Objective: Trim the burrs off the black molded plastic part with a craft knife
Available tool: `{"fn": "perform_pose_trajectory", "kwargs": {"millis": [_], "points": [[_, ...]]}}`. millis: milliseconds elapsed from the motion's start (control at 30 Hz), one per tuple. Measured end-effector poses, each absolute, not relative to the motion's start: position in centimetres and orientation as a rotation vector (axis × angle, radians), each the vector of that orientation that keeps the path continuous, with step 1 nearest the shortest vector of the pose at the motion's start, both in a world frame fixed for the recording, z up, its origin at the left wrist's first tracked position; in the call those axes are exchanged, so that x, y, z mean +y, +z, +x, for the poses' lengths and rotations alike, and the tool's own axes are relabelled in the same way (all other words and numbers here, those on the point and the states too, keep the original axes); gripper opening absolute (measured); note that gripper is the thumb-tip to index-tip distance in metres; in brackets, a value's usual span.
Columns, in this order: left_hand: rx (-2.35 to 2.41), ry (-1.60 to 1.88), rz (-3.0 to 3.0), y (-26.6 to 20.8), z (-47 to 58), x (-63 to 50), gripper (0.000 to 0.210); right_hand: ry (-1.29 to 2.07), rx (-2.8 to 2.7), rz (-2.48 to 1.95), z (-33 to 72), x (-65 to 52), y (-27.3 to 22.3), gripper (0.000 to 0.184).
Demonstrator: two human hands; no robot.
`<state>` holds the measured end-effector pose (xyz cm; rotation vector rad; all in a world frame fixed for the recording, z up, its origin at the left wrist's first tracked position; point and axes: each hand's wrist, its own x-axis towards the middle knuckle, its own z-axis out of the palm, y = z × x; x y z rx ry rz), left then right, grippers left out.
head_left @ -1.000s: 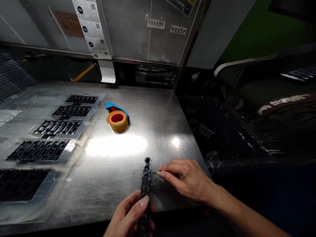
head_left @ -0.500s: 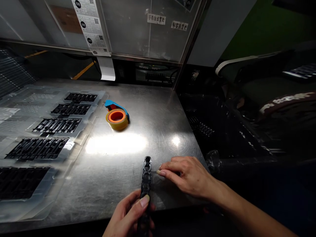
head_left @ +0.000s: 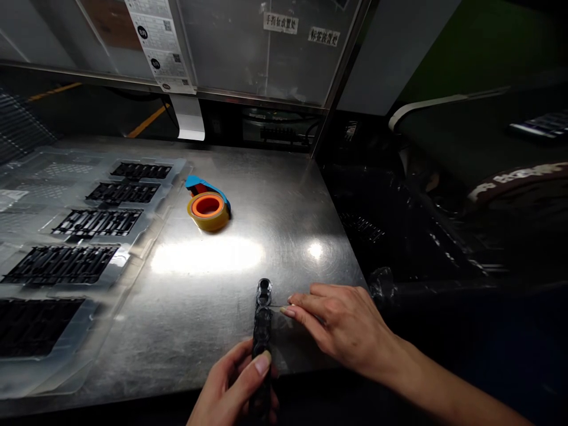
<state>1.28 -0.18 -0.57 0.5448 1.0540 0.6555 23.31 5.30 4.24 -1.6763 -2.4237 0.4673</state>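
Observation:
A long black plastic part [head_left: 261, 319] with round holes lies lengthwise on the steel table [head_left: 266, 201], near its front edge. My left hand [head_left: 235, 387] grips the part's near end, thumb on top. My right hand [head_left: 339, 328] rests on the table just right of the part, fingertips pinched on a thin clear film [head_left: 284, 337] beside it. Whether the film touches the part is unclear.
A yellow tape roll with an orange core in a blue dispenser [head_left: 208, 207] sits mid-table. Clear trays [head_left: 89, 236] holding rows of black parts fill the left side. Beyond the table's right edge lie dark bags. A clear screen with labels stands behind.
Both hands and the part stay almost still. The view has tilted slightly, so everything sits a little higher in the frame.

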Motion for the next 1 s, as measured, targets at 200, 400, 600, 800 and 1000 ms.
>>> {"fn": "perform_pose_trajectory", "kwargs": {"millis": [200, 400, 600, 800, 1000], "points": [[1.047, 0.664, 0.525, -0.8, 1.2, -0.1, 0.045, 0.281, -2.387, -1.607, 23.2, 4.8, 3.2, 0.03], [1.023, 0.663, 0.502, -0.9, 1.3, -0.1, 0.043, 0.037, -2.16, -1.411, 23.3, 4.1, 1.6, 0.021], [1.024, 0.656, 0.504, -1.4, 1.2, -0.1, 0.045, 1.381, -1.358, -1.626, 20.7, 5.6, 2.0, 0.049], [1.029, 0.665, 0.473, -1.3, 1.1, 0.0, 0.056, 1.839, -0.918, -1.366, 18.4, 6.4, 0.7, 0.051], [1.034, 0.688, 0.456, -0.9, 1.2, -0.1, 0.054, 1.776, -0.861, -1.34, 18.2, 5.9, 0.7, 0.046]]}}
